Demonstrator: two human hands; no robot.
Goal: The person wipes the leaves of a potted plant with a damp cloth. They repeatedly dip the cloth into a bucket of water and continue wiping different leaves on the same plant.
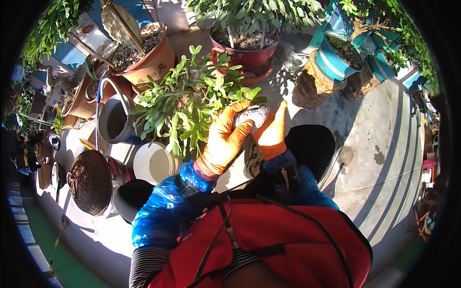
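Observation:
Both of my hands wear orange gloves, with blue plastic sleeves over the forearms. My left hand (224, 137) is closed, thumb and fingers around a grey-white, rough-looking lump (253, 115); whether it is stone, cloth or something else I cannot make out. Against the lump's right side lies my right hand (272, 132), its visible fingers stretched out and pointing away from me; part of that hand is hidden behind the lump. Just beyond and left of my hands, a leafy green plant (185, 103) spreads its flat stems, some touching my left glove.
Left of me stand a white bucket (152, 163), a grey pail (115, 122) with a hose over it, and a brown wicker basket (90, 182). Large pots, one orange (153, 65) and one dark red (247, 57), line the back. Turquoise pots (336, 62) stand on the right.

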